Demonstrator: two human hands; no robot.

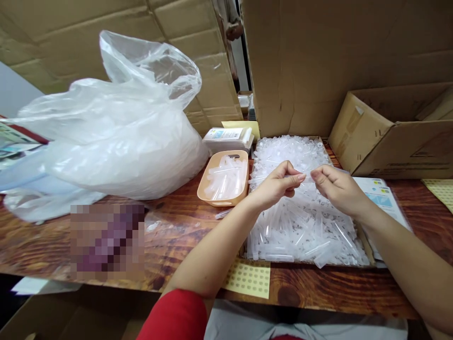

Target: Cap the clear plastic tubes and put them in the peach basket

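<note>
Red short sleeve (175, 315) on left arm; both forearms bare, no gloves.

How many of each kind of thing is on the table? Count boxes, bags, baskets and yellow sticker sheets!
Cardboard boxes: 1
Big plastic bags: 1
Orange baskets: 1
Yellow sticker sheets: 2, the other at the right edge
Heaps of clear tubes: 1, under both hands
Total: 6
</note>
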